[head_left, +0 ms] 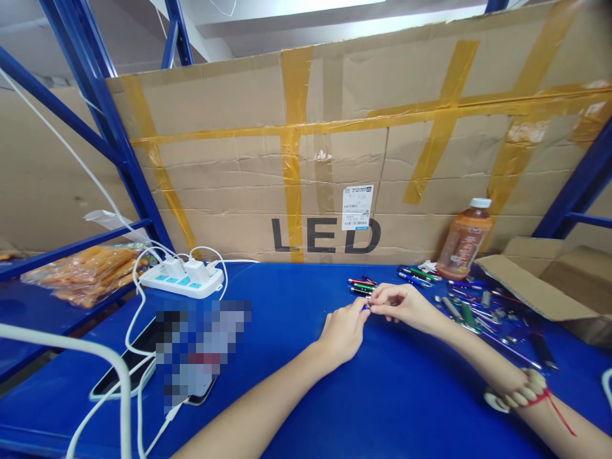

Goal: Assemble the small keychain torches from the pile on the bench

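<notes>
Just above the blue tabletop, my left hand [345, 331] is closed around a small blue pen-like piece [366, 307], mostly hidden by the fingers. My right hand [400, 305] meets it there, thumb and forefinger pinched at the piece's silvery end. That end is too small to make out in detail. Right behind the fingers lie a few slim metal pen-like pieces, among them a red one [359, 281] and a green one [362, 287]. A second small group of blue and green pen-like pieces [417, 276] rests farther right, beyond my right hand.
Loose metal parts [471, 312] spread beside my right forearm, near an open cardboard box [530, 306] and a drink bottle [463, 241]. On the left are a power strip [184, 280], white cables and two phones [122, 363]. A large cardboard sheet [229, 185] stands behind.
</notes>
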Tool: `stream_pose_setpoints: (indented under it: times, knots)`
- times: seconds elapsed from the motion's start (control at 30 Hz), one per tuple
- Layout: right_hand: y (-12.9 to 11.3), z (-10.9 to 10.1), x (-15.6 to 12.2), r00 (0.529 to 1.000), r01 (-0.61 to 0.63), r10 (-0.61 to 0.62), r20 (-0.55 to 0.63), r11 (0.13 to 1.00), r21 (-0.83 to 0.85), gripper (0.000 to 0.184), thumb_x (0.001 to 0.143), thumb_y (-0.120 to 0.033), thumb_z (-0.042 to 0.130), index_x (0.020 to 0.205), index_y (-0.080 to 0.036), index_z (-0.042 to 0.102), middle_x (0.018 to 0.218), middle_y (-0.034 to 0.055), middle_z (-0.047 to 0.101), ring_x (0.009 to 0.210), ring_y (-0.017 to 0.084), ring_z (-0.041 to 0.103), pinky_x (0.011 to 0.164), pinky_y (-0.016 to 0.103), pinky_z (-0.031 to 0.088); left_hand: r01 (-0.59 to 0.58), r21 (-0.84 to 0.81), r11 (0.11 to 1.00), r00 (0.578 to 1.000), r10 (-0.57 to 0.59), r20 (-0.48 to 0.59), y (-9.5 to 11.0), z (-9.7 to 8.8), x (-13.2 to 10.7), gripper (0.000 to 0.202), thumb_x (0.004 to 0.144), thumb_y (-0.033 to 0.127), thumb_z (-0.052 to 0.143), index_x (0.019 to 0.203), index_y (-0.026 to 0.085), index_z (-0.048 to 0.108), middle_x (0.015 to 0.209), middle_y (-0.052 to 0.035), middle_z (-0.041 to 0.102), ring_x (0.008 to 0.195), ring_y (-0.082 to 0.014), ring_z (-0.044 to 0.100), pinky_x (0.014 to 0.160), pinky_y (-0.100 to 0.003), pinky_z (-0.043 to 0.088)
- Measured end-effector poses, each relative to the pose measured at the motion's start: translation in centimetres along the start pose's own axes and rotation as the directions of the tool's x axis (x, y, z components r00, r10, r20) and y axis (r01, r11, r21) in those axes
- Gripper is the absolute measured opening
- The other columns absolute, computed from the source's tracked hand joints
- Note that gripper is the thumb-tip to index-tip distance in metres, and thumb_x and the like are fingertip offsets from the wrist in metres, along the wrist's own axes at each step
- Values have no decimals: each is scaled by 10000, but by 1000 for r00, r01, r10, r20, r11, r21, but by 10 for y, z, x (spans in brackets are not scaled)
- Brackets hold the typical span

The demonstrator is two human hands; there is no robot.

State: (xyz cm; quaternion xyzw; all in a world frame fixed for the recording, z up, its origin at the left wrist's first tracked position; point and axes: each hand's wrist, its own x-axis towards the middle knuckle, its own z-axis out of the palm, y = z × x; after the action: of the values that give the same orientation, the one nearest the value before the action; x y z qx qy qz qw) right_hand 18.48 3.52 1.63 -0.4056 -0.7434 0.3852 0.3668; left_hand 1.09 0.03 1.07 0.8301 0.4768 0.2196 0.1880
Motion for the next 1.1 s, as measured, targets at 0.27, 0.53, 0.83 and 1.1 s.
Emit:
stream_pose_setpoints:
  times: [0.27, 0.53, 0.83, 1.1]
  knots:
    - [-2, 0, 0, 1000, 9, -9, 9, 1000, -10, 377, 632, -502, 685, 610, -136, 598, 776, 37, 581, 461, 57, 504, 389, 198, 428, -2, 2, 1000, 1000, 2, 11, 1, -2, -1, 276, 931, 288, 240, 1116, 273, 444, 880, 5, 646, 782, -162, 616, 678, -252, 450]
    - [-2, 1, 0, 1000, -9, 9, -2, 1000, -15, 402, 602, -530, 690, 599, -139, 598, 772, 38, 583, 451, 61, 501, 377, 204, 421, 1, 9, 1000, 1000, -1, 19, 1, -1, -1, 285, 932, 287, 239, 1138, 274, 436, 909, -2, 649, 813, -172, 618, 699, -269, 453]
    - [-7, -4, -1, 999, 7, -5, 50, 999, -46, 389, 591, -513, 706, 554, -141, 596, 695, 28, 577, 481, 75, 502, 418, 212, 423, 3, 57, 998, 999, -6, 50, 1, -2, -1, 273, 930, 303, 258, 1108, 270, 463, 1000, -10, 655, 915, -196, 615, 737, -291, 457]
    - [2, -11, -2, 988, 38, -30, 154, 998, -50, 356, 567, -449, 747, 496, -144, 578, 630, 8, 553, 491, 78, 488, 448, 217, 411, -96, 105, 990, 989, 83, 124, 1, -5, -4, 240, 932, 318, 265, 1044, 234, 460, 984, -34, 656, 893, -212, 621, 728, -304, 450]
